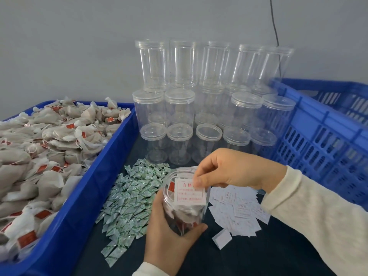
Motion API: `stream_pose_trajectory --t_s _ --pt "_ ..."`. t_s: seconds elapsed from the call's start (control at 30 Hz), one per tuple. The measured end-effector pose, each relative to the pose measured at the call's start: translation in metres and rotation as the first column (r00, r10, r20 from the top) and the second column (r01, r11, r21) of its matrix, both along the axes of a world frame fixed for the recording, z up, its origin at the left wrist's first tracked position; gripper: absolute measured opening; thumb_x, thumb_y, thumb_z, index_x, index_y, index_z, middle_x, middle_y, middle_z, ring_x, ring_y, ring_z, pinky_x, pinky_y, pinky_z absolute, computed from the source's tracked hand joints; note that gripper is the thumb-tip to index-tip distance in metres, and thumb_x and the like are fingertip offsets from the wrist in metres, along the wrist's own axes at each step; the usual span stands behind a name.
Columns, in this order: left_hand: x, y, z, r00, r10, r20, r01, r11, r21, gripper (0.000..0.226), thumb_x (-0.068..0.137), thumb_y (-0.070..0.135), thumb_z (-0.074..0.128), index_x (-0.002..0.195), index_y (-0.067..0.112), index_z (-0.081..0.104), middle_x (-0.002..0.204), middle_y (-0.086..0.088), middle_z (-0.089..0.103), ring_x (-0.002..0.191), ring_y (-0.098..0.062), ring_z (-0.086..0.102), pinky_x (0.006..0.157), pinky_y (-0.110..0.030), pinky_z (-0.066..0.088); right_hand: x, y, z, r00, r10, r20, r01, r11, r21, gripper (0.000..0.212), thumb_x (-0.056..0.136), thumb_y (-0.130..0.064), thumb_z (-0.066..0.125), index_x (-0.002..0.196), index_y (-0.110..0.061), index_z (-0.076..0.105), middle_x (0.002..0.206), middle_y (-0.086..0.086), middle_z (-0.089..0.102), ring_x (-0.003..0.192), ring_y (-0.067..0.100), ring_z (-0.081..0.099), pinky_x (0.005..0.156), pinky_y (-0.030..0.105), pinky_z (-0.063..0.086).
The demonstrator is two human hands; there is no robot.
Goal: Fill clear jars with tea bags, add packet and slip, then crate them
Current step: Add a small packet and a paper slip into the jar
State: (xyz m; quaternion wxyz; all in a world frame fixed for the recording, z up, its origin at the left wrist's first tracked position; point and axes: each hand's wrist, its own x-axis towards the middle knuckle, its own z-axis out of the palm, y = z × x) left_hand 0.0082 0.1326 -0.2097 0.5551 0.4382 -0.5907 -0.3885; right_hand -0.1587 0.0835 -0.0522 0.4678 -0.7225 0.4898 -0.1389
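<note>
A: Left to right, quick. Landmark is the jar (184,200).

B: Left of the jar: blue tray (75,206) heaped with tea bags (39,156), red tags, print too small to read. Just left of the jar: pile of green-and-white packets (127,198), writing unreadable.

A: Jar itself?

B: Open-mouthed, upright with a slight tilt, long axis near vertical, tea bags inside. Left hand (169,236) is wrapped round its lower half, thumb across the front.

A: Slip?

B: Slip (190,192) sits at the jar mouth, pinched at its top right corner by the right hand (231,172), which comes in from the jar's right. White, red frame, red Chinese characters. I can't read them surely.

A: Key relation?

B: Slip directly over the opening, so my guess is it goes straight down along the jar axis. Right hand nearer.

A: Rest?

B: Behind the jar: stacked empty jars (179,106), lidded. Right of it: loose slips (239,212), then the blue crate (318,136).
</note>
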Motion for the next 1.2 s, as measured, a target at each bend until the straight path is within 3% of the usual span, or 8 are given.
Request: stream_pose_trajectory --t_s 0.13,0.33,0.5,0.6,0.73,0.93,1.03,1.2 --pt "-0.007 0.005 0.006 1.000 0.005 0.020 -0.005 1.000 -0.021 0.104 0.042 0.022 0.095 0.119 0.061 0.038 0.117 0.040 0.052 0.112 0.016 0.050 0.081 0.002 0.040 -0.001 0.006 -0.003 0.991 -0.059 -0.124 0.038 0.985 -0.170 0.009 0.084 -0.028 0.074 0.092 -0.030 0.077 0.088 -0.015 0.075 0.082 0.003 0.068 0.085 0.024 0.053" --pt "-0.018 0.008 0.012 0.999 -0.041 0.004 0.041 0.999 0.022 0.104 0.045 0.008 0.095 0.132 0.030 0.041 0.115 0.022 0.059 0.110 0.012 0.053 0.080 0.000 0.041 -0.007 0.015 0.000 0.966 -0.102 -0.236 0.009 0.932 -0.363 0.017 0.085 -0.029 0.073 0.102 -0.027 0.076 0.072 -0.028 0.066 0.068 -0.016 0.057 0.063 0.003 0.042" --pt "-0.026 0.009 0.019 0.999 -0.015 0.030 0.016 0.999 -0.030 0.095 0.045 0.013 0.096 0.117 0.043 0.042 0.113 0.042 0.052 0.109 0.020 0.048 0.079 0.004 0.037 -0.015 0.020 0.002 0.936 -0.158 -0.316 -0.022 0.866 -0.500 0.026 0.083 -0.036 0.073 0.109 -0.030 0.073 0.094 -0.013 0.061 0.076 -0.008 0.053 0.068 0.010 0.041" --pt "-0.029 0.011 0.020 0.999 -0.037 0.040 0.037 0.999 -0.011 0.100 0.043 0.026 0.094 0.126 0.043 0.040 0.119 0.028 0.056 0.113 0.011 0.051 0.087 -0.005 0.042 -0.017 0.026 0.007 0.940 -0.189 -0.282 0.015 0.853 -0.522 0.046 0.079 -0.059 0.065 0.118 -0.034 0.066 0.107 -0.018 0.057 0.090 -0.002 0.055 0.074 0.014 0.038" --pt "-0.035 0.015 0.022 0.995 -0.097 0.032 0.096 0.994 0.044 0.112 0.041 0.041 0.089 0.138 0.033 0.035 0.128 0.009 0.056 0.119 -0.009 0.056 0.097 -0.034 0.049 -0.012 0.037 0.010 0.851 -0.054 -0.523 -0.160 0.921 -0.354 0.100 0.062 -0.080 0.063 0.147 -0.049 0.018 0.139 -0.018 0.039 0.125 0.004 0.039 0.097 0.025 0.037" --pt "-0.049 0.025 0.035 0.989 -0.145 0.030 0.147 0.988 -0.050 0.107 0.040 0.045 0.088 0.127 0.063 0.027 0.128 0.021 0.053 0.120 -0.003 0.054 0.098 -0.035 0.050 -0.006 0.058 0.042 0.742 -0.045 -0.669 -0.253 0.905 -0.341 0.077 0.068 -0.060 0.075 0.133 -0.040 0.040 0.108 -0.013 0.048 0.096 0.010 0.055 0.076 0.029 0.051" --pt "-0.053 0.031 0.043 0.984 -0.148 0.102 0.160 0.979 -0.128 0.113 0.047 0.059 0.080 0.132 0.068 0.007 0.140 0.029 0.037 0.131 0.008 0.038 0.105 -0.017 0.035 -0.027 0.076 0.086 0.756 -0.147 -0.638 -0.147 0.911 -0.385 0.067 0.066 -0.061 0.076 0.123 -0.041 0.047 0.101 -0.020 0.055 0.085 0.000 0.056 0.065 0.020 0.045" --pt "-0.051 0.030 0.038 0.981 -0.061 0.185 0.081 0.991 -0.106 0.095 0.059 0.048 0.073 0.144 0.030 0.033 0.123 0.044 0.043 0.124 0.001 0.047 0.096 -0.021 0.035 -0.096 0.109 0.184 0.747 -0.533 -0.398 0.232 0.770 -0.594 0.073 0.044 -0.074 0.065 0.110 -0.044 0.054 0.100 -0.014 0.062 0.075 0.002 0.066 0.053 0.019 0.053"
